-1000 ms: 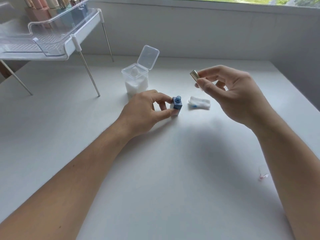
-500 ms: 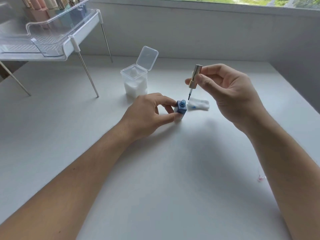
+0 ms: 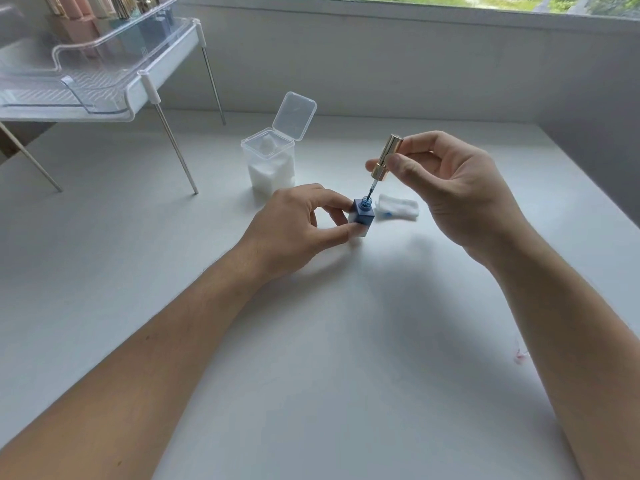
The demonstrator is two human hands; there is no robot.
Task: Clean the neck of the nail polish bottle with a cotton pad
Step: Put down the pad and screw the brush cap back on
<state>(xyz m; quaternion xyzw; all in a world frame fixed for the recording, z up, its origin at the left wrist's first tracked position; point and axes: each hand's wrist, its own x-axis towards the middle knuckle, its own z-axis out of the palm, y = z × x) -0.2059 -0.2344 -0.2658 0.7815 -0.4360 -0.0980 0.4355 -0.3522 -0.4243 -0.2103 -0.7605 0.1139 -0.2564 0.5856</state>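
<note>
Wiping looks finished: a blue-stained cotton pad [image 3: 398, 207] lies on the table [image 3: 346, 341] just right of the nail polish bottle [image 3: 363, 216] pinched by the left hand [image 3: 294, 230] at frame centre, while the right hand [image 3: 446, 192], fingers closed on the gold cap [image 3: 387, 156], lowers the brush into the neck, leaving only screwing shut.

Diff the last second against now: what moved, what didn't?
The right hand turned the gold cap upright and brought it down and left; its brush now enters the neck of the bottle. The cap is not yet seated. Nothing was taken or let go. The left hand still grips the bottle; the stained pad and the open pad box lie as before.
</note>
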